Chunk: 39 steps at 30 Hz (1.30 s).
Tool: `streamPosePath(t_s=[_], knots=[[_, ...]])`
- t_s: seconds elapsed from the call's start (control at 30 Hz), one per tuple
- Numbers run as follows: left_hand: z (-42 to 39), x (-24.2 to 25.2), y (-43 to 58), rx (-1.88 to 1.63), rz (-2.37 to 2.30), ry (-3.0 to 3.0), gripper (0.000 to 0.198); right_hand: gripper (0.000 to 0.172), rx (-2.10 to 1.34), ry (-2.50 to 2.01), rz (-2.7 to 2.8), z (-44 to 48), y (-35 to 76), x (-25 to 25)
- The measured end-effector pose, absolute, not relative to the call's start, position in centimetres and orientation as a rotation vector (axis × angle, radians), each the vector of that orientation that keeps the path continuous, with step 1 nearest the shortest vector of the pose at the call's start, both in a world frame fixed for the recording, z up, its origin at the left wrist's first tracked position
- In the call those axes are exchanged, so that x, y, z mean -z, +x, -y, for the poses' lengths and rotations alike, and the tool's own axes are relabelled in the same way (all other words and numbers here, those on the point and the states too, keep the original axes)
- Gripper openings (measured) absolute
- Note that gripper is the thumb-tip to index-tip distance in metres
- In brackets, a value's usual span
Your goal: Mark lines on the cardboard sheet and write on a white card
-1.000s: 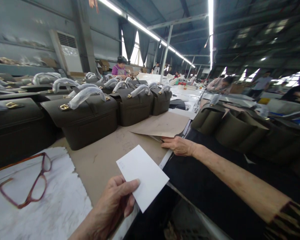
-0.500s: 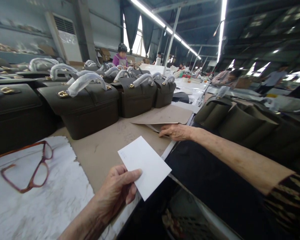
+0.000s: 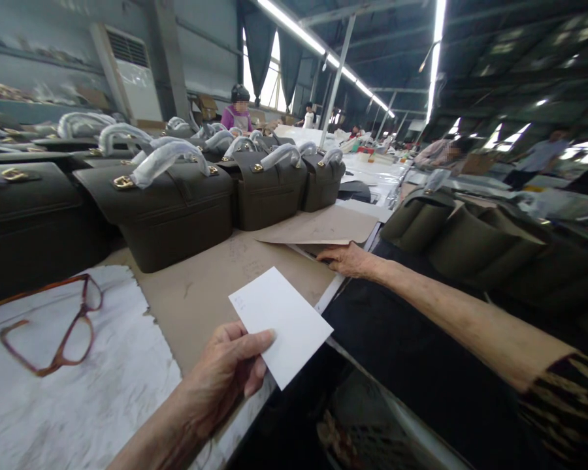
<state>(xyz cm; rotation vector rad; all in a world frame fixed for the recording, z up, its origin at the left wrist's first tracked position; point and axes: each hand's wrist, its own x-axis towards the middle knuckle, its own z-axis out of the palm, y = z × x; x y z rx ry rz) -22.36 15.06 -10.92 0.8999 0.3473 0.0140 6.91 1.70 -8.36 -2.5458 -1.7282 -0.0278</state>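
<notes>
My left hand (image 3: 235,362) is closed on a blank white card (image 3: 280,326), thumb on top and fingers beneath. Faint small marks show near the card's left corner. Farther off, my right hand (image 3: 347,259) reaches under the raised near edge of a brown cardboard sheet (image 3: 333,222). That sheet rests over a larger brown board (image 3: 200,287) on the table. The fingers of the right hand are bent and partly in the sheet's shadow, so whether they grip anything is unclear.
Dark olive handbags (image 3: 176,215) with wrapped handles stand in rows at left. Glasses (image 3: 76,339) lie on white paper (image 3: 117,405). Open olive bag pieces (image 3: 480,238) stand at right, beyond black material (image 3: 402,339). A crate (image 3: 382,424) sits below the table edge. Several people work farther back.
My right hand has drawn slightly back to the right under the sheet's edge, its fingers more bent. The left hand and white card have shifted slightly left.
</notes>
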Motion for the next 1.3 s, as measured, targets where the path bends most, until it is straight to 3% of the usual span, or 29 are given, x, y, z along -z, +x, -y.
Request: streamPosePath(t_s=[0.37, 0.87, 1.17, 1.3], knots=[[-14.3, 10.7, -21.8, 0.036, -0.55, 1.076, 0.038, 0.029, -0.096, -2.519, 1.43, -1.3, 8.1, 8.5], [-11.9, 8.8, -8.6, 0.012, -0.681, 1.334, 0.011, 0.022, 0.004, -2.682, 1.321, -1.4, 8.8, 8.6], [-11.2, 8.9, -5.1, 0.117, -0.75, 1.534, 0.023, 0.015, 0.042, -2.727, 1.263, -1.4, 10.0, 9.1], [-11.5, 8.7, -5.2, 0.144, -0.705, 1.635, 0.039, 0.016, 0.059, -2.762, 1.2, -1.3, 10.0, 9.2]])
